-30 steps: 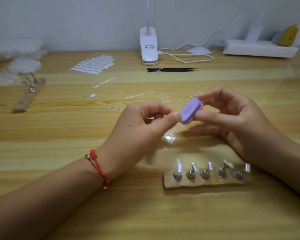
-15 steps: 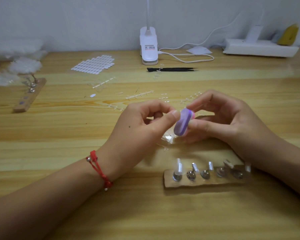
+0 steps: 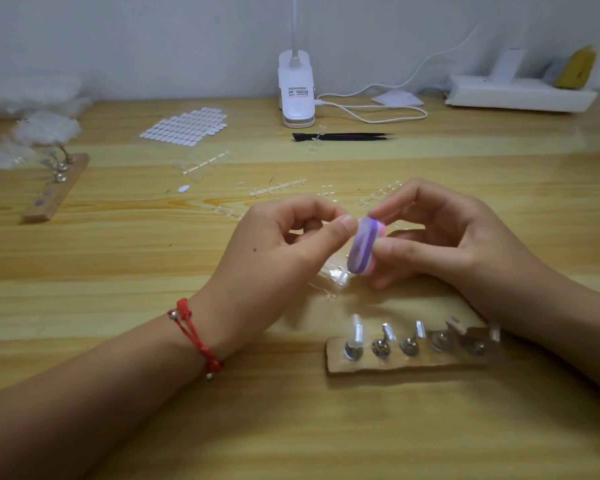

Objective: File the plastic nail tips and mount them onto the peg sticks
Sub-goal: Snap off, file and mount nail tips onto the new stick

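My right hand [image 3: 440, 237] pinches a small purple and pink filing block [image 3: 362, 245] between thumb and fingers, standing it nearly upright above the table. My left hand [image 3: 284, 251] has thumb and forefinger pinched together against the block's upper edge; the nail tip between them is too small to make out. Below the hands a wooden strip [image 3: 406, 360] carries several metal peg sticks, some topped with clear nail tips. A small clear plastic bag [image 3: 331, 277] lies under the block.
Emptied clear sprues [image 3: 278, 188] are scattered behind the hands. A sheet of adhesive tabs [image 3: 184, 126], black tweezers [image 3: 343, 136], a white clip lamp [image 3: 296, 91] and a power strip [image 3: 520, 95] sit at the back. A second peg strip [image 3: 54, 188] lies far left.
My right hand has turned the filing block from lying flat and tilted to standing on edge, and lowered it slightly. My left hand has kept its pinch at the block's edge.
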